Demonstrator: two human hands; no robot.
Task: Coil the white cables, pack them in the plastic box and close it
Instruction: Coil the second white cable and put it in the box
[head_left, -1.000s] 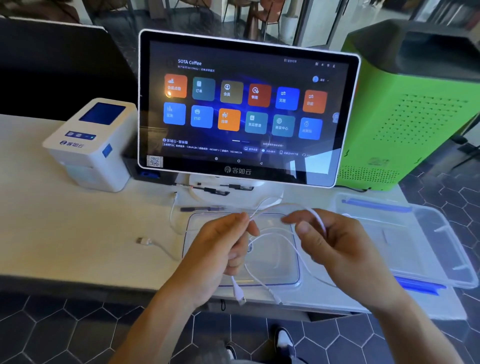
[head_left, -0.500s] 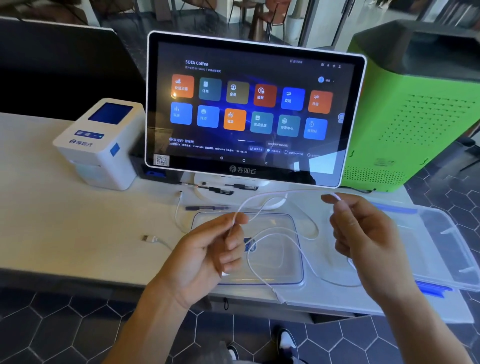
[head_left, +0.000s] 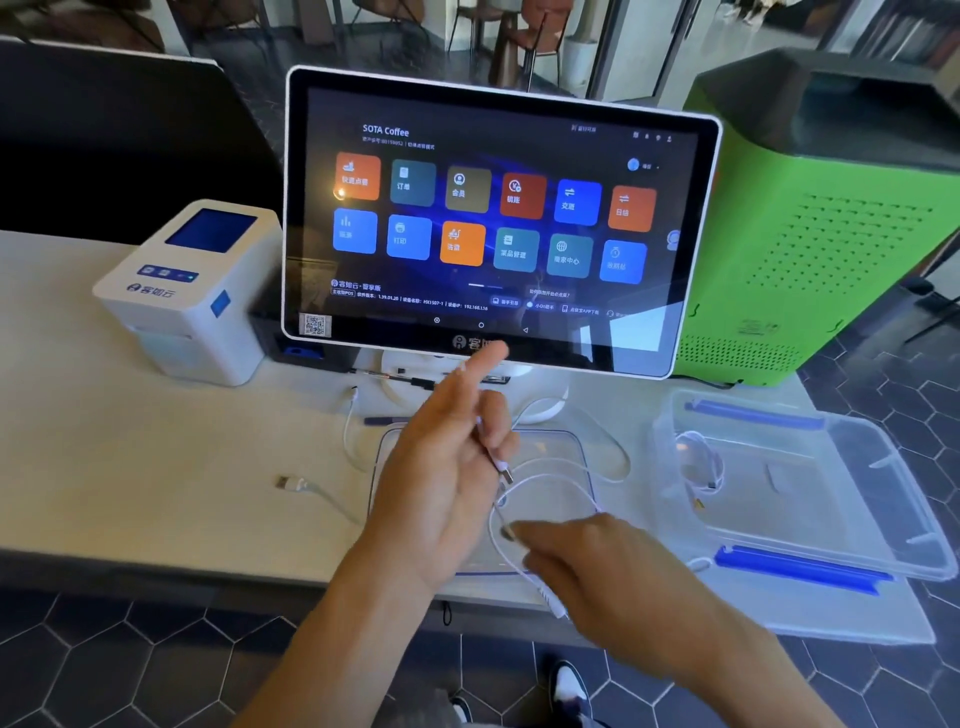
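Behind the pale table (head_left: 130, 467) a touchscreen point-of-sale monitor (head_left: 498, 223) stands upright, flanked by a white label printer (head_left: 192, 291) and a green perforated cabinet (head_left: 826, 218).

Change since half a second ago: the right hand (head_left: 613, 566) has moved from a raised position out to the right down to a point low and close to the left hand (head_left: 441, 483). A fresh turn of the thin white cable (head_left: 550, 483) now hangs between the two hands. By judgement, the coiling step is in progress and unfinished.

Fingers, left hand: index extended upward, the remaining fingers (head_left: 493, 421) curled around the cable, with one metal plug protruding just below them. Fingers, right hand: they pinch the cable at the bottom of the loop; motion blur hides the exact contact. A white connector end hangs just below the right fingertips.

A second white cable with a USB plug (head_left: 291, 483) lies loose on the table, well left of the left fingers, uncoiled.

Containers:
1. Clear plastic lid (head_left: 576, 447), flat on the table directly beneath both hands. Nothing is packed on it.
2. Clear plastic box with blue latches (head_left: 800, 566), open, right of the right fingers. A coiled white cable (head_left: 698, 462) appears to lie at its near-left end; the view through the wall is indistinct.

Packing and closing remain.
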